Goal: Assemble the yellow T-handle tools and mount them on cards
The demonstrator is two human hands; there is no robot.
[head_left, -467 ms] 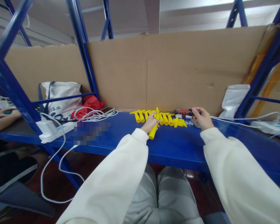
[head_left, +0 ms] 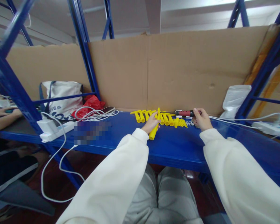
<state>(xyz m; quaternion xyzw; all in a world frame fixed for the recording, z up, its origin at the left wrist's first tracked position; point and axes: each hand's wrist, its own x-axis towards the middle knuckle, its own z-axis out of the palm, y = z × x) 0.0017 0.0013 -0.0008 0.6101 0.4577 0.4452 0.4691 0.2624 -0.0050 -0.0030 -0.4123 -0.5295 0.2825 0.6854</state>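
My left hand is closed around a yellow tube-shaped plastic piece, its wide round end toward me. In my right hand is a screwdriver with a red and black handle, gripped at the handle's end. Its thin shaft lies level and points left, reaching the upper part of the yellow piece. Whether the tip sits on a screw is too small to tell. Behind my left hand stands a row of similar yellow pieces. Smaller flat yellow parts and a pile of tiny silvery bits lie to their right.
A cardboard wall closes off the back of the blue table. On the left are a cloth bag, a red plastic bag, coiled white cable and a power strip. Another person's arm shows far left.
My right hand's fingers have turned slightly on the screwdriver's handle. The yellow piece stays in my left hand, and the view has shifted a little.
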